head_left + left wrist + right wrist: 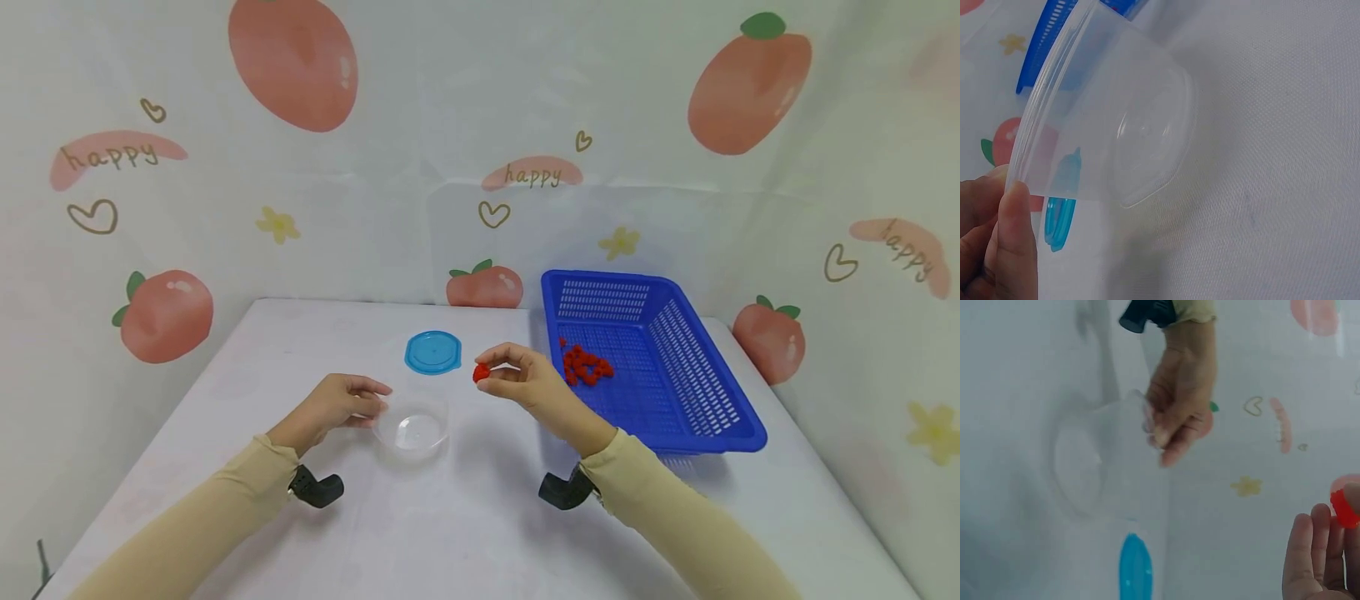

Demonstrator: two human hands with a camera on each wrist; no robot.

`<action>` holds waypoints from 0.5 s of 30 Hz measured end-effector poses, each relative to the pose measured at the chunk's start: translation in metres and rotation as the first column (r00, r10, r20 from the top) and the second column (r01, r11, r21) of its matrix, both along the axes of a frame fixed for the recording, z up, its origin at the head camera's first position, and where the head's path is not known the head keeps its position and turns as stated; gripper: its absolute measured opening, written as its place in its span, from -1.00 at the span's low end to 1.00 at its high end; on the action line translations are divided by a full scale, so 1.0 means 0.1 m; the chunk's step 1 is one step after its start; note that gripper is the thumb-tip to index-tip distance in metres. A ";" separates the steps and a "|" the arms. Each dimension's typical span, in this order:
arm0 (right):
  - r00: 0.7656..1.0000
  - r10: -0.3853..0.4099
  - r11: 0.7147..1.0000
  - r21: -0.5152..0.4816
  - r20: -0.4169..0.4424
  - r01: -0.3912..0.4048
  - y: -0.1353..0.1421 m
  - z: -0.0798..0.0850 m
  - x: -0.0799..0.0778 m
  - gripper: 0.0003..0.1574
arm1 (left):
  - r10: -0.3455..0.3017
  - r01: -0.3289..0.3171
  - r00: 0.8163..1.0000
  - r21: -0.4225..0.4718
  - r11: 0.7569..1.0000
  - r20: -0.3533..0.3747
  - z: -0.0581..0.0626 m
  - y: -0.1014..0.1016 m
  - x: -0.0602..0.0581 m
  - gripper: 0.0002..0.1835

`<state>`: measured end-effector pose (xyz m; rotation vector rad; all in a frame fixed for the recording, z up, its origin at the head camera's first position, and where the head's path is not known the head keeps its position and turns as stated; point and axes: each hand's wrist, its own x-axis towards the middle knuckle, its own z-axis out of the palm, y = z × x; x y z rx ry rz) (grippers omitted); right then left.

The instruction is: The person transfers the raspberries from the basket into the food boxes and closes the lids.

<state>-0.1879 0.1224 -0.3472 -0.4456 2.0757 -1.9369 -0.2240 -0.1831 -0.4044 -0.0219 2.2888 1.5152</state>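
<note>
My left hand (pixel 335 406) pinches the rim of a clear plastic tub (pixel 1147 119) between thumb and fingers. In the head view the tub (pixel 414 429) stands over the white table, with nothing visible inside it. A small red piece (pixel 481 372) is pinched between the thumb and fingertips of my right hand (pixel 531 385), to the right of the tub and above the table. The right wrist view shows the red piece (pixel 1345 509) only partly, at the right edge; its exact kind is unclear. A blue round lid (pixel 432 352) lies flat behind the tub.
A blue plastic basket (pixel 645 426) stands on the right side of the table, tilted in view, with several small red pieces (pixel 585 365) gathered at its left. A white cloth (pixel 390 208) printed with fruit hangs behind the table.
</note>
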 end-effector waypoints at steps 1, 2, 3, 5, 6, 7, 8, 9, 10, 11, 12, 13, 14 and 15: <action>1.000 0.002 1.000 -0.006 0.005 -0.002 -0.03 -0.03 0.00 -0.57 | -0.006 0.006 1.000 0.000 1.000 -0.003 0.00 0.00 0.00 -0.58; 1.000 0.004 1.000 -0.011 0.009 -0.004 -0.06 -0.06 0.00 -0.56 | -0.012 0.012 1.000 0.000 1.000 -0.006 0.00 0.00 0.00 -0.58; 1.000 0.007 1.000 -0.014 0.012 -0.006 -0.08 -0.09 0.00 -0.54 | -0.006 0.006 1.000 0.000 1.000 -0.003 0.00 0.00 0.00 -0.58; 1.000 0.012 1.000 -0.009 0.022 -0.012 -0.13 -0.15 0.01 -0.54 | -0.010 0.010 1.000 0.000 1.000 -0.005 0.00 0.00 0.00 -0.59; 0.999 0.012 1.000 0.002 0.031 -0.012 -0.15 -0.17 0.01 -0.54 | -0.014 0.014 1.000 0.000 1.000 -0.007 0.00 0.00 0.00 -0.59; 0.999 0.015 1.000 0.011 0.037 -0.016 -0.17 -0.20 0.01 -0.54 | -0.017 0.017 1.000 0.001 1.000 -0.008 0.00 0.01 0.00 -0.59; 0.999 0.017 1.000 0.021 0.041 -0.018 -0.19 -0.22 0.01 -0.54 | -0.017 0.017 1.000 0.001 1.000 -0.008 0.00 0.01 0.00 -0.59; 0.999 0.017 0.999 0.035 0.043 -0.019 -0.20 -0.24 0.00 -0.55 | -0.018 0.018 1.000 0.001 1.000 -0.008 0.00 0.01 0.00 -0.59; 0.999 0.019 0.999 0.045 0.046 -0.021 -0.22 -0.27 -0.01 -0.56 | -0.019 0.019 1.000 0.001 1.000 -0.011 0.00 0.01 0.00 -0.59; 0.999 0.020 0.999 0.049 0.048 -0.023 -0.23 -0.29 -0.01 -0.57 | -0.019 0.019 1.000 0.001 1.000 -0.012 0.01 0.01 0.00 -0.59; 0.998 0.020 0.998 0.055 0.051 -0.023 -0.25 -0.31 -0.02 -0.57 | -0.019 0.019 1.000 -0.001 1.000 -0.013 0.01 0.01 0.00 -0.59; 0.998 0.021 0.998 0.057 0.053 -0.024 -0.26 -0.33 -0.04 -0.58 | -0.019 0.019 1.000 -0.005 1.000 -0.016 0.01 0.01 0.00 -0.59; 0.998 0.019 0.998 0.058 0.055 -0.022 -0.27 -0.36 -0.05 -0.59 | -0.020 0.020 1.000 -0.009 1.000 -0.017 0.01 0.00 0.00 -0.58; 0.998 0.019 0.998 0.059 0.060 -0.023 -0.28 -0.39 -0.06 -0.59 | -0.019 0.018 1.000 -0.010 1.000 -0.016 0.00 0.00 0.00 -0.58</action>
